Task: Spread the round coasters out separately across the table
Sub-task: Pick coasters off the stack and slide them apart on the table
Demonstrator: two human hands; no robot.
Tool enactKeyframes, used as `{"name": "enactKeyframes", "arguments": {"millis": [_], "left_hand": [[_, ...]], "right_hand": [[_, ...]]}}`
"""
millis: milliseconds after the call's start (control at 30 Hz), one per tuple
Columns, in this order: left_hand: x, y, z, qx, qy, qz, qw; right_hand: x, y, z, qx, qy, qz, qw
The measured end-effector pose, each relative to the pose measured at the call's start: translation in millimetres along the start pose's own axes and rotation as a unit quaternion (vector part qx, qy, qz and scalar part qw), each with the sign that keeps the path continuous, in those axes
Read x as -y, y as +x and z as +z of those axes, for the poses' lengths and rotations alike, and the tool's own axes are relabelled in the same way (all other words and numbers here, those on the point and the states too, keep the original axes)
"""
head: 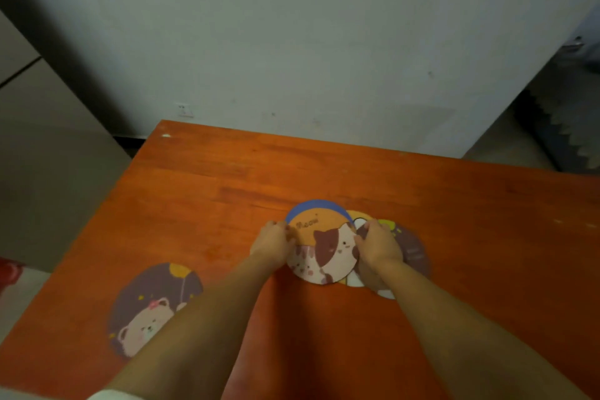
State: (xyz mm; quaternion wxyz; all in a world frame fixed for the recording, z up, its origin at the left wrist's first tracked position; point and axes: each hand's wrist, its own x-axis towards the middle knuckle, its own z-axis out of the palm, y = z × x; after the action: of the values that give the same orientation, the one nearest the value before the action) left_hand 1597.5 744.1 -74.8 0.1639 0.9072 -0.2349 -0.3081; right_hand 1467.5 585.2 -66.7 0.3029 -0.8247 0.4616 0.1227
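A pile of overlapping round coasters lies at the middle of the orange table (454, 237). On top is an orange cat coaster (324, 245). A blue coaster (313, 205) peeks out behind it, and a purple coaster (414, 252) sticks out to the right. My left hand (274, 242) pinches the cat coaster's left edge. My right hand (378, 245) grips its right edge and covers part of the pile. One purple bear coaster (152, 308) lies alone at the front left, partly hidden by my left forearm.
A white wall (292, 42) stands right behind the table's far edge. The table's left edge drops to a grey floor (48, 172). A red object (9, 271) shows at the far left.
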Motion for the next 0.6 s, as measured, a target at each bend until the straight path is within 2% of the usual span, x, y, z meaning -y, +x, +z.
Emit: {"name": "enactKeyframes", "arguments": {"millis": [200,333,433,600], "left_hand": [[-29.2,21.4,17.6,-0.016,0.021,-0.088,0.996],[-26.5,25.6,20.9,-0.05,-0.021,-0.125,0.991],[-24.1,24.2,18.6,-0.092,-0.066,-0.116,0.987],[-31.9,3.9,12.3,-0.11,-0.121,-0.082,0.983]], "right_hand": [[-6.1,29.9,-5.5,0.061,-0.01,-0.031,0.998],[-4.6,37.5,-2.7,0.067,-0.02,-0.048,0.996],[-4.5,36.5,-5.6,0.065,-0.002,-0.067,0.996],[-10.3,22.8,-7.6,0.05,0.079,-0.062,0.994]]}}
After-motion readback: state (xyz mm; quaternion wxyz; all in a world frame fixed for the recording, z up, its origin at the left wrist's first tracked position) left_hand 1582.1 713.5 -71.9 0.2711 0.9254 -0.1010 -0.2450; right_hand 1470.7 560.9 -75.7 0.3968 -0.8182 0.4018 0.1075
